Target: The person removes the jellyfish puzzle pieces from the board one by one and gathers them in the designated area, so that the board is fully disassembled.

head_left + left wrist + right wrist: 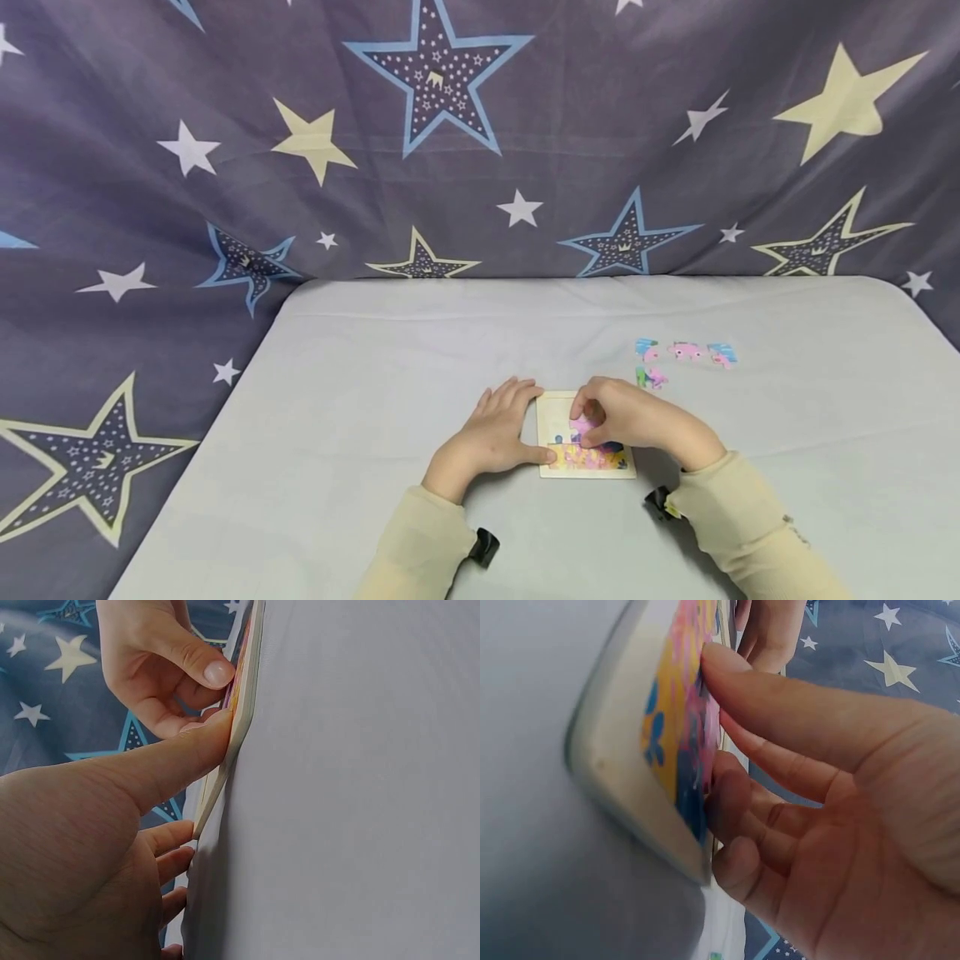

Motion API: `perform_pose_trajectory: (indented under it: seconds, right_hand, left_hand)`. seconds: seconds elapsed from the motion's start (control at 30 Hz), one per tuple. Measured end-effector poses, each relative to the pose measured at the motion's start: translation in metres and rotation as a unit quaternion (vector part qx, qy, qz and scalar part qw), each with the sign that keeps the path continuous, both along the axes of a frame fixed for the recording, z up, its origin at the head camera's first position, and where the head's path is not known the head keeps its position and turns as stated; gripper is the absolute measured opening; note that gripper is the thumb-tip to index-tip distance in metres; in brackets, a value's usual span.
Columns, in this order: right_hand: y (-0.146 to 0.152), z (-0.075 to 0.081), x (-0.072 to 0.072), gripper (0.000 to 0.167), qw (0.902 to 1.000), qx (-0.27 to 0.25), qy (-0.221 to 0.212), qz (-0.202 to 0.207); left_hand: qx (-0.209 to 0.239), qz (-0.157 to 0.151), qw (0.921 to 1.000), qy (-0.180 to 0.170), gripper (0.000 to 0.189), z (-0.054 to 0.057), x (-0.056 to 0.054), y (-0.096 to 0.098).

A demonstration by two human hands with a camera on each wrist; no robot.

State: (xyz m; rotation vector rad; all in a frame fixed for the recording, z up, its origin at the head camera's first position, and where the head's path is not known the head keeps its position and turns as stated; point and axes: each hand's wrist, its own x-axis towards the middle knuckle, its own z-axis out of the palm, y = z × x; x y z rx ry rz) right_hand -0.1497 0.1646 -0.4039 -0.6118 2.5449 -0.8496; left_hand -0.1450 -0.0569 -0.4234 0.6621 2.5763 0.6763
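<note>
R hand (628, 413): my thumb + curled fingers pinch a pink pc (581, 426), mostly hidden, over the board, lower ctr of frame.
L hand (489, 437): fingers extended along board's L edge, thumb on its rim; not clamped.
Board (555, 474): pale, flat, rounded corners, smooth rim; yellow/pink/blue print at btm.
Loose pcs (686, 351): thin, flat, pink w/ blue + green bits, rt of ctr.
Tabletop (360, 392): lt grey cloth, faint creases.
Backdrop (600, 100): dk fabric, blue/yellow/white stars, top + L.

No lettering, number or brand is legible.
</note>
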Motion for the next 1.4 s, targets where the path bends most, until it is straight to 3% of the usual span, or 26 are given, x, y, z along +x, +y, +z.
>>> perform_pose_trajectory:
  seconds: [0.4,0.63,0.83,1.17,1.4]
  right_hand:
    - [-0.002,0.001,0.003,0.023,1.0,0.002,0.006,0.003]
    - [-0.002,0.0,0.004,0.026,0.9999,0.009,0.009,0.001]
    - [-0.002,0.002,0.003,0.023,0.9998,0.02,0.007,-0.007]
    - [0.006,0.001,0.0,0.017,0.9993,-0.035,0.002,-0.016]
    - [0.007,0.004,-0.001,0.015,0.9992,-0.04,0.006,-0.001]
  left_hand:
    - [0.004,0.004,1.0,0.0,0.087,-0.008,-0.002,-0.001]
    - [0.007,0.001,0.9999,-0.011,0.084,0.001,0.001,0.0]
    - [0.003,0.0,1.0,-0.008,0.085,0.001,0.001,0.001]
    - [0.007,0.001,1.0,-0.005,0.085,0.004,0.001,0.0]
    - [0.01,-0.002,0.9999,-0.009,0.086,0.002,0.001,-0.001]
